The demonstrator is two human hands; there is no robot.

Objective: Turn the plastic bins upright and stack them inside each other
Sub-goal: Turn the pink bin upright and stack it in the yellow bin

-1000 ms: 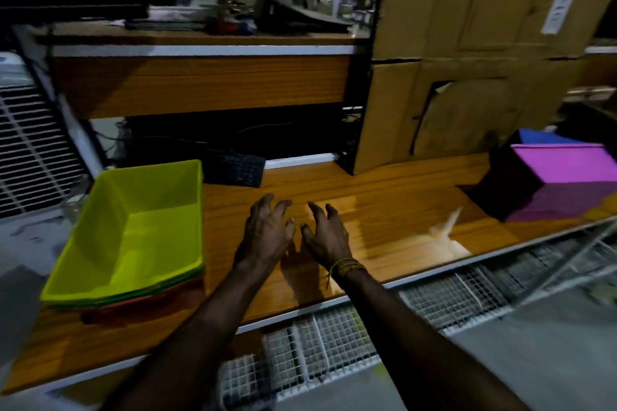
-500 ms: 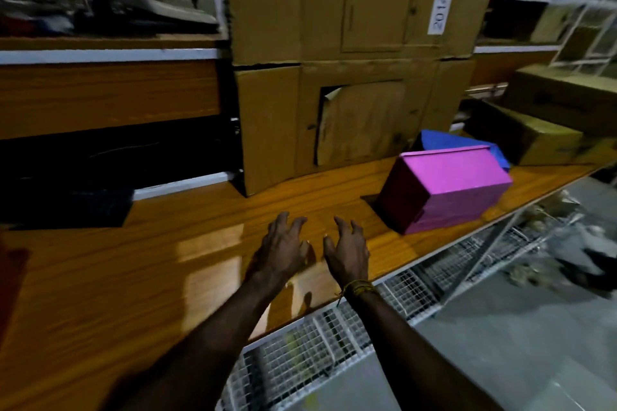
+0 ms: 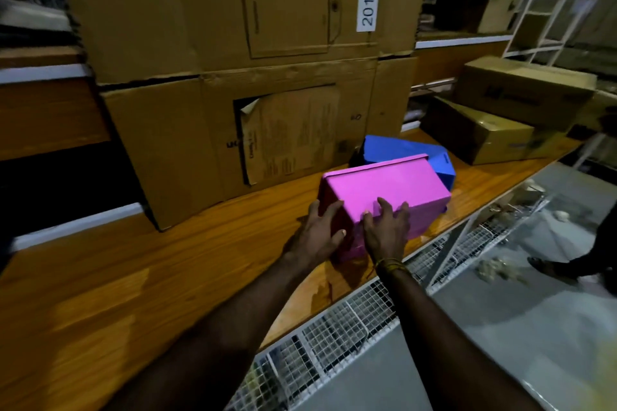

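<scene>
Left hand [image 3: 320, 232] and right hand [image 3: 387, 230], fingers spread, clasp near corner of overturned pink rectangular plastic bin [image 3: 387, 190]; blue plastic bin [image 3: 400, 147] just behind.

Wooden shelf [image 3: 140, 277] bare to the left of the pink bin [image 3: 384, 187]; open passage there. Behind the bin, stacked cartons [image 3: 233, 77] wall off the back. Blue bin [image 3: 400, 147] touches the pink one's far side, wedged against the cartons. Right end blocked by two brown boxes [image 3: 494, 123]. Both hands, left [image 3: 320, 233] and right [image 3: 387, 230], crowd the bin's near corner. Front edge drops to wire mesh [image 3: 334, 337].
</scene>
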